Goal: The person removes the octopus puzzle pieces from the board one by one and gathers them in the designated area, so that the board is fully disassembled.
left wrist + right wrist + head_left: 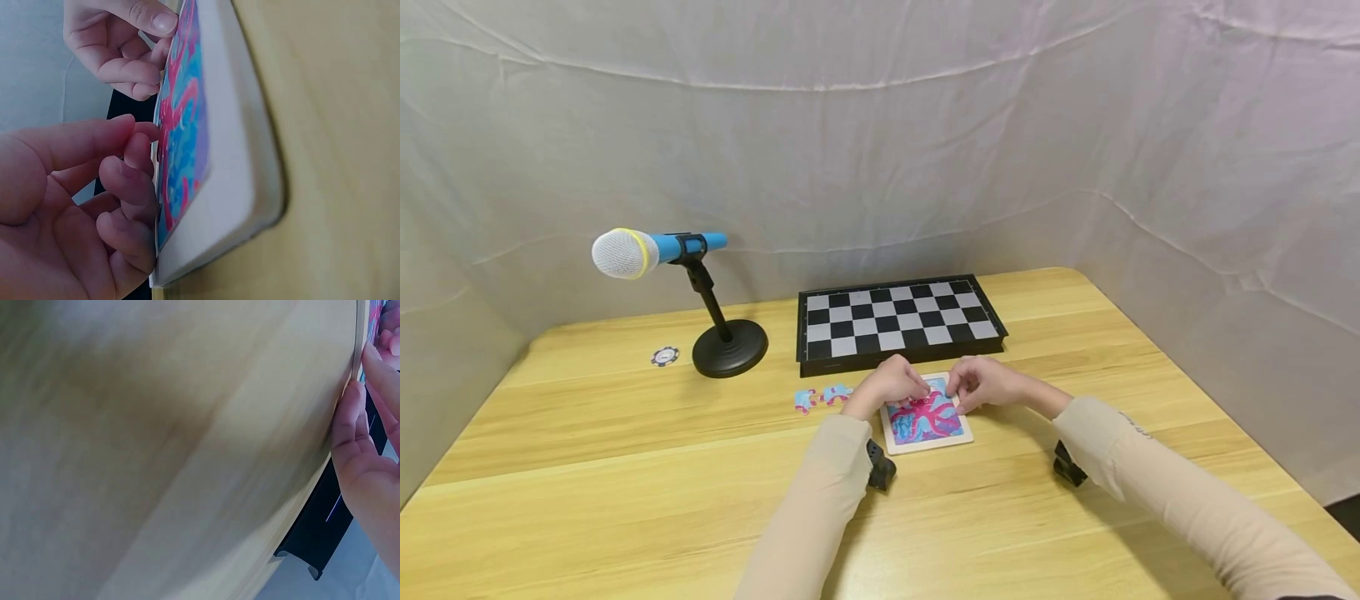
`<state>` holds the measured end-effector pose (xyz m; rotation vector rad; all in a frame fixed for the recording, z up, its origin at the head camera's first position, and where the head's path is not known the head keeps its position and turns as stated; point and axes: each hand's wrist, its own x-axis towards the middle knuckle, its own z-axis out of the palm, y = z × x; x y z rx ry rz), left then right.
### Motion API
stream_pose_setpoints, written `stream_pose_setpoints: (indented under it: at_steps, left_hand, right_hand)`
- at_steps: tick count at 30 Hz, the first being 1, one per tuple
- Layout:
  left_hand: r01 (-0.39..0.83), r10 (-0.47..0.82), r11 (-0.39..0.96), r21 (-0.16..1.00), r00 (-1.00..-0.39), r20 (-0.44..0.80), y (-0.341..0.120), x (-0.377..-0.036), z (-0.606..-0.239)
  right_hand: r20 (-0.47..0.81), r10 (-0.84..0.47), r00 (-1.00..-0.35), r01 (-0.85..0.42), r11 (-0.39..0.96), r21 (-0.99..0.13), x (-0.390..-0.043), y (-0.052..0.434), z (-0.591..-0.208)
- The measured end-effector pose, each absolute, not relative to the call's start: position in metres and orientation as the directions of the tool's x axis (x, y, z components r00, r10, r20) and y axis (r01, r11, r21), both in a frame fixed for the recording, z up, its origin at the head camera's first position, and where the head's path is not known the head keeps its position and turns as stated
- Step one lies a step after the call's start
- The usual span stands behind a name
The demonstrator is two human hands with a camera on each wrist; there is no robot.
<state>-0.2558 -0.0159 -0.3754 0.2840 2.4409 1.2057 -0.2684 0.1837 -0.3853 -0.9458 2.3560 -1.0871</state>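
Note:
A jigsaw puzzle [925, 421] with a pink octopus on blue lies in a pale frame on the table. My left hand [891, 385] is over its upper left part, fingers bent. In the left wrist view the thumb and index fingertips of the left hand [94, 187] come together at the picture's surface; whether a piece is between them is hidden. At the right edge, my right hand [992, 383] holds the frame, with one fingertip on top and the thumb at the side. Two loose puzzle pieces [805, 401] lie left of the frame.
Behind the puzzle is a black-and-white folding chessboard [898, 321], close to both hands. A blue microphone [662, 248] on a black stand [730, 348] is at the back left, beside a poker chip [665, 357]. Pale cloth [880, 167] hangs around the wooden table [625, 500].

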Motion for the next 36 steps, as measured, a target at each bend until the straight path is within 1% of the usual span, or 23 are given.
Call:
stream_pose_setpoints:
  at_steps: [8,15,21,36]
  left_hand:
    - [-0.068,0.303,0.587,0.807,-0.906,-0.296,-0.0137,-0.2559,-0.3739]
    - [-0.059,0.302,0.575,0.816,-0.912,-0.279,-0.0137,-0.2562,-0.3738]
    - [-0.075,0.295,0.574,0.815,-0.910,-0.291,-0.0129,-0.2563,-0.3734]
    - [-0.125,0.243,0.563,0.817,-0.920,-0.308,-0.0096,-0.2555,-0.3756]
  right_hand:
    - [-0.034,-0.705,-0.708,-0.437,0.476,-0.763,-0.2672,0.1826,-0.3832]
    - [-0.022,-0.693,-0.720,-0.470,0.511,-0.720,-0.2660,0.1789,-0.3806]
    - [-0.027,-0.682,-0.731,-0.474,0.536,-0.699,-0.2660,0.1774,-0.3809]
    - [0.004,-0.696,-0.718,-0.516,0.528,-0.674,-0.2653,0.1785,-0.3834]
